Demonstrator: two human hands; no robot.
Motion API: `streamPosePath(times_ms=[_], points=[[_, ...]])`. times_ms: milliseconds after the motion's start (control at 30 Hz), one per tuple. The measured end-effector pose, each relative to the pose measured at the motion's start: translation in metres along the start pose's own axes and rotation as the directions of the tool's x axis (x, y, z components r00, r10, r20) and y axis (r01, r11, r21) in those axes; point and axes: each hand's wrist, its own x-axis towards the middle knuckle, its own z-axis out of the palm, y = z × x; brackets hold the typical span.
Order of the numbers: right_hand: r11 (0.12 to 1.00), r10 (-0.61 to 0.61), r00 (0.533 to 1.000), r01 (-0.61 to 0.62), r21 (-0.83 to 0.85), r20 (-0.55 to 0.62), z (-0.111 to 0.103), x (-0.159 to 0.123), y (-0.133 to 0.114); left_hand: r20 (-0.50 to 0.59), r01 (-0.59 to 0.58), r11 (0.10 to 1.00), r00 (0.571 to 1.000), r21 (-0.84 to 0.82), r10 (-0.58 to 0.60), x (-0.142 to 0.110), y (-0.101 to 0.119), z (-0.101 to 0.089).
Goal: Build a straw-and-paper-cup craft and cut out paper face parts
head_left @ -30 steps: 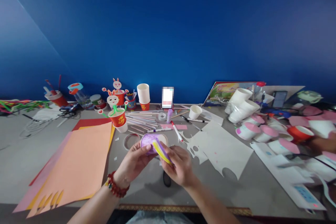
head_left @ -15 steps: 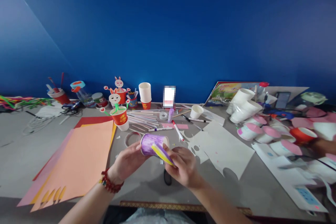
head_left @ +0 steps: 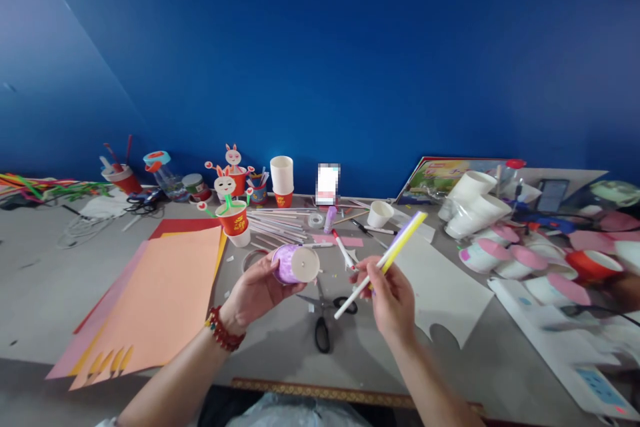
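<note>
My left hand [head_left: 253, 293] is closed round a purple-coloured paper cup [head_left: 295, 264], held on its side with the white bottom facing me; a small hole shows in the bottom's middle. My right hand [head_left: 389, 297] pinches a white stick [head_left: 381, 265] that carries a yellow and purple paper strip at its upper end. The stick slants up to the right and sits apart from the cup. Black scissors [head_left: 324, 320] lie on the grey table [head_left: 280, 353] below and between my hands.
Orange, yellow and pink paper sheets [head_left: 155, 300] lie at left. Bunny cup figures [head_left: 233, 217], straws, markers and stacked white cups [head_left: 281, 180] stand behind. Cut white paper [head_left: 445, 293] and several pink-lidded cups [head_left: 500, 257] fill the right, where another person's hand [head_left: 623, 287] shows.
My right hand has pulled the stick with the strip away from the cup and raised it to the right. My left hand has turned the cup so its bottom faces me.
</note>
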Motion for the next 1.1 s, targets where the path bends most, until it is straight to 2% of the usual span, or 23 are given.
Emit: streamPosePath(times_ms=[67,133,200,233,267,300,367,400,433,500,567,633,667,700,733,800,833,867,933,1000,1033,1100], points=[[0.998,0.043,0.999,-0.042,0.055,-0.027,0.0,0.007,-0.002,-0.017,-0.01,0.998,1.0,0.055,0.011,0.0,-0.002,-0.003],[0.995,0.059,0.998,-0.055,0.089,-0.037,-0.001,0.015,-0.004,-0.026,-0.064,0.985,0.997,0.16,0.069,0.0,-0.002,-0.004],[0.993,0.052,0.997,-0.046,0.113,-0.05,-0.003,0.024,-0.009,-0.004,-0.161,0.907,0.984,0.388,0.177,0.001,-0.001,-0.004],[0.991,0.045,0.997,-0.038,0.125,-0.061,-0.004,0.029,-0.011,0.038,-0.221,0.807,0.97,0.547,0.239,0.001,0.001,-0.003],[0.99,0.04,0.996,-0.029,0.139,-0.074,-0.005,0.035,-0.013,0.111,-0.28,0.652,0.951,0.704,0.289,0.002,0.002,-0.001],[0.987,0.036,0.996,-0.023,0.158,-0.082,-0.005,0.04,-0.014,0.204,-0.334,0.451,0.928,0.827,0.312,0.004,0.003,0.0],[0.978,0.044,0.998,-0.035,0.208,-0.037,-0.001,0.047,-0.014,0.399,-0.424,0.033,0.875,0.905,0.275,0.007,0.005,0.004],[0.971,0.06,0.998,-0.063,0.229,0.02,0.003,0.048,-0.011,0.476,-0.46,-0.123,0.848,0.88,0.233,0.009,0.004,0.006],[0.964,0.084,0.992,-0.105,0.245,0.094,0.007,0.048,-0.007,0.53,-0.487,-0.23,0.825,0.843,0.194,0.01,0.003,0.007],[0.951,0.147,0.962,-0.202,0.235,0.23,0.017,0.045,0.004,0.591,-0.519,-0.331,0.787,0.788,0.176,0.012,0.0,0.009],[0.942,0.177,0.948,-0.242,0.233,0.266,0.025,0.039,0.017,0.628,-0.533,-0.357,0.737,0.767,0.249,0.012,-0.006,0.007],[0.938,0.18,0.95,-0.244,0.245,0.256,0.029,0.033,0.028,0.643,-0.543,-0.347,0.67,0.765,0.371,0.012,-0.011,0.003],[0.937,0.177,0.952,-0.241,0.252,0.25,0.03,0.03,0.033,0.636,-0.554,-0.314,0.642,0.771,0.428,0.013,-0.014,0.001],[0.936,0.175,0.952,-0.239,0.257,0.249,0.031,0.029,0.036,0.612,-0.571,-0.247,0.634,0.783,0.473,0.013,-0.017,-0.002],[0.935,0.174,0.951,-0.24,0.26,0.254,0.03,0.027,0.038,0.573,-0.588,-0.147,0.651,0.796,0.498,0.014,-0.02,-0.004],[0.935,0.178,0.942,-0.252,0.252,0.283,0.028,0.025,0.039,0.492,-0.591,0.081,0.733,0.803,0.47,0.016,-0.024,-0.009],[0.935,0.179,0.937,-0.257,0.244,0.3,0.027,0.024,0.037,0.469,-0.577,0.163,0.772,0.801,0.429,0.016,-0.026,-0.012],[0.939,0.171,0.935,-0.251,0.236,0.312,0.025,0.024,0.036,0.466,-0.568,0.201,0.793,0.798,0.392,0.017,-0.027,-0.014],[0.956,0.112,0.948,-0.184,0.229,0.298,0.019,0.025,0.031,0.505,-0.581,0.165,0.791,0.797,0.346,0.017,-0.03,-0.017],[0.977,-0.007,0.974,-0.041,0.207,0.228,0.014,0.025,0.026,0.548,-0.605,0.097,0.768,0.79,0.331,0.017,-0.032,-0.02],[0.987,-0.063,0.979,0.032,0.158,0.195,0.011,0.025,0.024,0.551,-0.604,0.082,0.768,0.793,0.326,0.017,-0.033,-0.021],[0.985,-0.167,0.971,0.173,-0.017,0.173,0.007,0.023,0.022,0.514,-0.565,0.09,0.797,0.82,0.315,0.016,-0.036,-0.022]])
